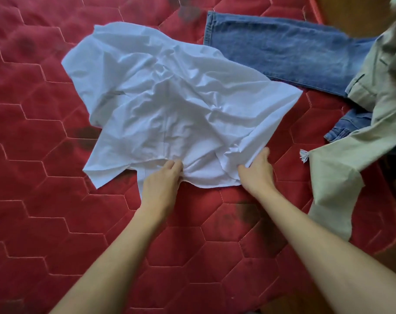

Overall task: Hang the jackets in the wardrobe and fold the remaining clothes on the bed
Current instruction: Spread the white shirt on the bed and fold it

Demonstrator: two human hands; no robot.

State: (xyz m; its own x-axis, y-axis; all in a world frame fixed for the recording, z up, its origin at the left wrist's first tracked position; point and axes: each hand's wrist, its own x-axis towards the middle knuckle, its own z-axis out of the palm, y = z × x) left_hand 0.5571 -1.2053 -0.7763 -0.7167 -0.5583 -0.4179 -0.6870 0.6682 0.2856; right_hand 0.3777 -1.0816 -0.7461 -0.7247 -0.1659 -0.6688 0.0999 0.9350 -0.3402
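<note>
On the red bed [45, 155], left hand [163, 177] and right hand [257, 168] each pinch the crumpled white shirt [170, 98].

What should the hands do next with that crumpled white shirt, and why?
Probably draw the near edge outward and smooth the cloth flat. The white shirt lies heavily creased on the red quilt, and the left hand and right hand both pinch that edge, so it looks too bunched to fold yet.

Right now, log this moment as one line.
white shirt: crumpled on red quilt | left hand: pinches near edge | right hand: grips near edge | jeans: right, partly under beige garment | fold: not begun
</note>
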